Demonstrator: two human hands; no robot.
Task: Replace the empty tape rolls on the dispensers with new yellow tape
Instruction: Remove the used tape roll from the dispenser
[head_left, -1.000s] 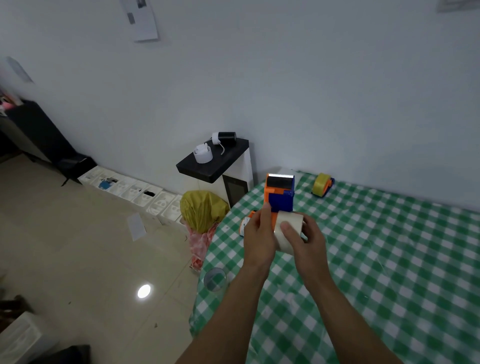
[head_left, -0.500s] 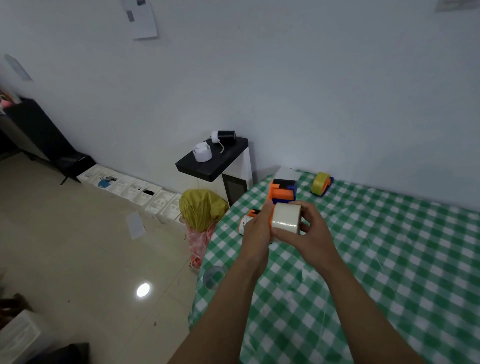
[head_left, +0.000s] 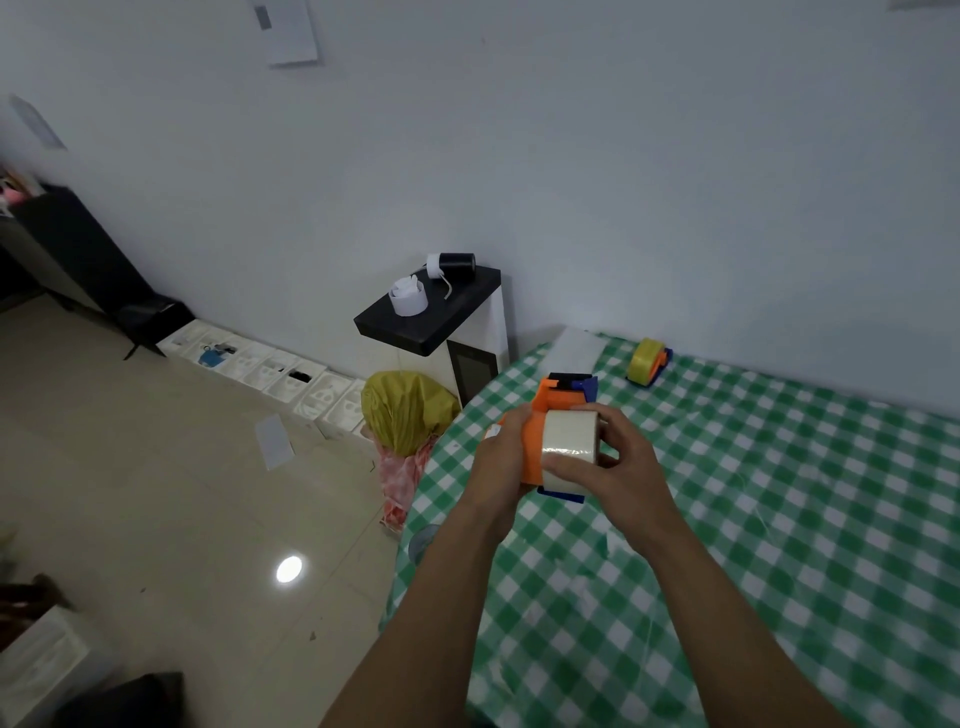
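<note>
Since a second ago the dispenser (head_left: 563, 400) has tipped over from standing with its toothed blade on top, and the roll (head_left: 569, 435) has turned so its broad pale band faces me.

At far left a black cabinet (head_left: 67, 249) stands against the wall; white trays (head_left: 270, 369) run in a row along the skirting; a sheet of paper (head_left: 288, 31) hangs high on the wall above them; a lamp's glare (head_left: 289, 569) shines on the floor tiles. Next comes a yellow bag (head_left: 405, 410) just beside the table edge; behind it is a black-topped stand (head_left: 395, 330) that carries a small white reel (head_left: 409, 301) and a black cylinder (head_left: 454, 266) lying on its side.

Over the table's left edge my left hand (head_left: 501, 460) is wrapped round the orange side of the dispenser, fingers curled behind it where I cannot see them; the dispenser is held off the cloth, orange wall toward the left hand, blue parts showing at its top and bottom. The roll sits flat against that orange wall, held in the air between my two hands. My right hand (head_left: 621, 470) clasps the roll; the thumb lies across its near face and the fingers hook over its far edge.

Farther right, near the wall, a second dispenser (head_left: 647, 361) with yellow tape on it rests on the green checked cloth (head_left: 805, 519), well apart from my hands.
</note>
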